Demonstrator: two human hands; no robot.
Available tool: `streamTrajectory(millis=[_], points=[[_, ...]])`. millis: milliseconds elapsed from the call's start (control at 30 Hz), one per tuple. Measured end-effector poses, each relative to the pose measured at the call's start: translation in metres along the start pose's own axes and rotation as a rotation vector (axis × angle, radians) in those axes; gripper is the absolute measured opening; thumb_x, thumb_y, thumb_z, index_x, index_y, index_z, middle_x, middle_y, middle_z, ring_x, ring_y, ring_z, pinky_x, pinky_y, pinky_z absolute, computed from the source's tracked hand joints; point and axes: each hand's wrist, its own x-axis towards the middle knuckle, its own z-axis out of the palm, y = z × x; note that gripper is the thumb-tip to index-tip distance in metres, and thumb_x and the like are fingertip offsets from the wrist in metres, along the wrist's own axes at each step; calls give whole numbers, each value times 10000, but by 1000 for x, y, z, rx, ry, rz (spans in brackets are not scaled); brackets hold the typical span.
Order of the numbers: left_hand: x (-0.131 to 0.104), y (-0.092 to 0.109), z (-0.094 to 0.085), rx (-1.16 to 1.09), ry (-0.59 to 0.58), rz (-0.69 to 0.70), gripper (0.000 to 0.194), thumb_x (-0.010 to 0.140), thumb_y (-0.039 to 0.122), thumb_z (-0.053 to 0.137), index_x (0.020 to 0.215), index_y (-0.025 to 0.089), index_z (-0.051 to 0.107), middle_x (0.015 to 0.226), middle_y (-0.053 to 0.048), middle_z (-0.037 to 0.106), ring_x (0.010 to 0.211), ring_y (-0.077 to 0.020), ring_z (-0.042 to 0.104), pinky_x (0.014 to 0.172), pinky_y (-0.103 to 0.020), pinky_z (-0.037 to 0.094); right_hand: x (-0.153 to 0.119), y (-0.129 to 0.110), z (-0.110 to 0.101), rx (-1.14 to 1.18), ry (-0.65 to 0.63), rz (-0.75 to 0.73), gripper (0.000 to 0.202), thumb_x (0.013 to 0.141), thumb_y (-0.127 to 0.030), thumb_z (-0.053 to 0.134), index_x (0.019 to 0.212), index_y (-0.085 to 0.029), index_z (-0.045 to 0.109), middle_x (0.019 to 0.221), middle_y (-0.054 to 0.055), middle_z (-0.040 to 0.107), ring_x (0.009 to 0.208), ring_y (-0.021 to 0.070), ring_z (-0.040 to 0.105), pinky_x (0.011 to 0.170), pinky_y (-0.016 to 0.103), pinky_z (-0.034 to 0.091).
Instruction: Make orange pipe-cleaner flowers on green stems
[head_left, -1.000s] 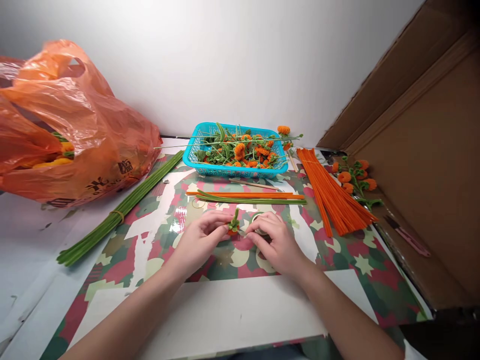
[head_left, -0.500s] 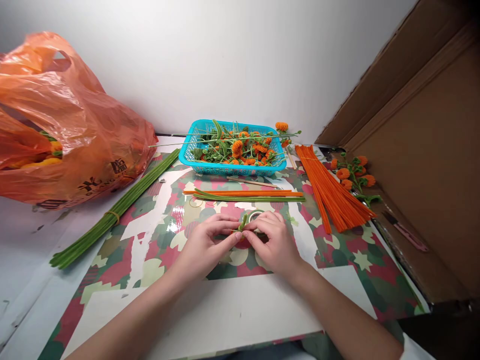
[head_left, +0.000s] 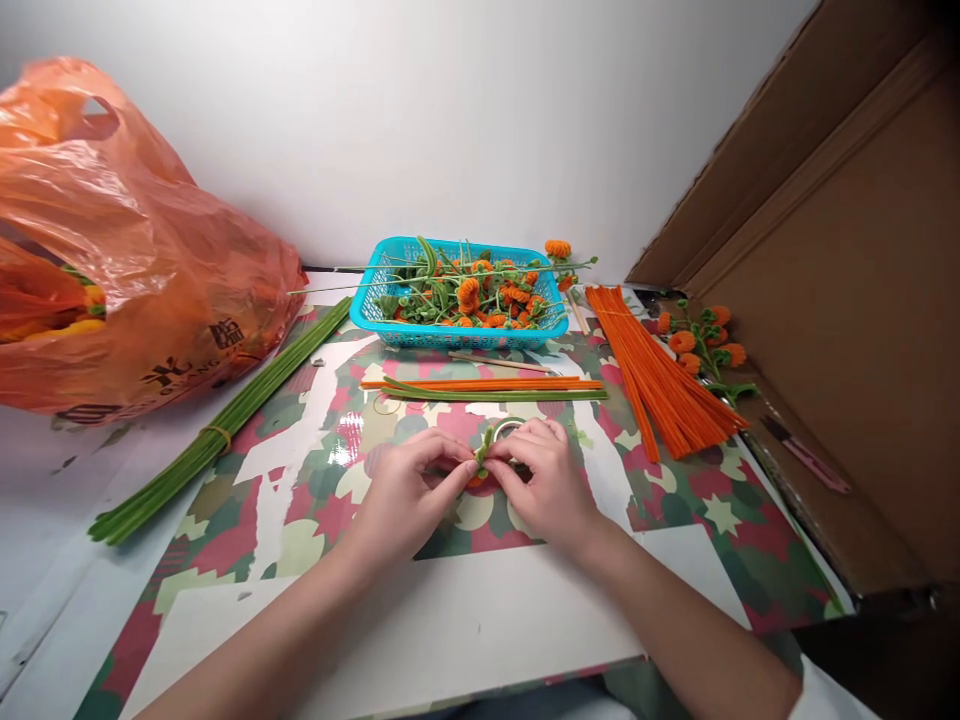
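At the middle of the table, my left hand [head_left: 420, 490] and my right hand [head_left: 544, 480] meet, both pinching a small pipe-cleaner flower [head_left: 481, 466]. Its green part points up between the fingertips, and a bit of orange shows below. The fingers hide much of it. Just behind my right hand lies a roll of tape [head_left: 508, 428], partly covered. Farther back, a few loose orange pipe cleaners [head_left: 487, 384] and green pipe cleaners [head_left: 495, 395] lie side by side across the table.
A blue basket [head_left: 457, 338] of orange flowers stands at the back. Bundled green pipe cleaners [head_left: 225, 425] and an orange plastic bag [head_left: 150, 260] are left. Orange pipe cleaners [head_left: 660, 380], finished flowers [head_left: 709, 345] and a pink-handled knife [head_left: 806, 455] lie right, beside cardboard [head_left: 832, 250].
The view has shifted slightly. Both hands stay together on the flower, and more orange shows beneath the fingertips now.
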Motion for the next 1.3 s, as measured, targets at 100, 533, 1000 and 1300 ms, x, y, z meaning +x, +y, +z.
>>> streamTrajectory(millis=[100, 533, 1000, 1300], points=[[0, 0, -1, 20, 12, 1, 146, 822, 302, 605, 771, 185, 675, 871, -59, 667, 819, -195, 648, 648, -287, 564, 0, 1, -1, -14, -35, -18, 139, 828, -93, 601, 757, -207, 635, 722, -25, 684, 779, 158, 552, 852, 355, 314], [0, 5, -2, 45, -29, -30, 174, 859, 312, 547, 763, 187, 621, 885, -52, 605, 796, -178, 606, 613, -255, 504, 1, -2, -4, -87, -47, -5, 101, 825, -131, 598, 777, -215, 629, 754, -15, 699, 795, 169, 556, 846, 377, 294], [2, 12, -6, -170, -135, -153, 214, 825, 380, 587, 758, 180, 619, 886, -51, 586, 726, -152, 560, 513, -206, 485, 3, -1, -4, -79, 15, -35, 115, 837, -178, 653, 732, -223, 664, 708, -28, 674, 771, 161, 518, 812, 364, 281], [5, 10, -13, -242, -269, -213, 214, 834, 398, 575, 787, 189, 585, 828, -15, 552, 694, -128, 546, 562, -204, 489, 0, -3, 0, -59, 37, -49, 108, 840, -156, 626, 751, -218, 634, 676, -30, 657, 730, 157, 511, 809, 359, 292]])
